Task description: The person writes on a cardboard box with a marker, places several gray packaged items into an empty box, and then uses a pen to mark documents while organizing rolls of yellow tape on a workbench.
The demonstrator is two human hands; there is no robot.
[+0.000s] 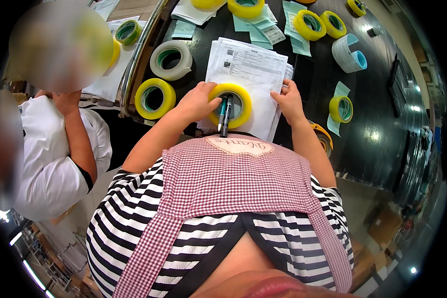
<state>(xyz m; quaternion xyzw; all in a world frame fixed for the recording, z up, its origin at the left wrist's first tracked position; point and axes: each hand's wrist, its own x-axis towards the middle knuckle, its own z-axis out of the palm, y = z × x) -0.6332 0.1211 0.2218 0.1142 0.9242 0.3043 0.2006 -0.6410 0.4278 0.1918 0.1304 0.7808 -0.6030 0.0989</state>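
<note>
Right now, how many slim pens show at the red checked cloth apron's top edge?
2: a slim teal pen, with a slim dark pen just right of it, both in front of the round yellow tape roll. Others may be hidden by the apron.

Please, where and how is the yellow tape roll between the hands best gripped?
Grip the yellow tape roll by its left rim, probably, coming from the left: it lies flat, the left hand is at that edge, and pens hide part of its hole.
</note>
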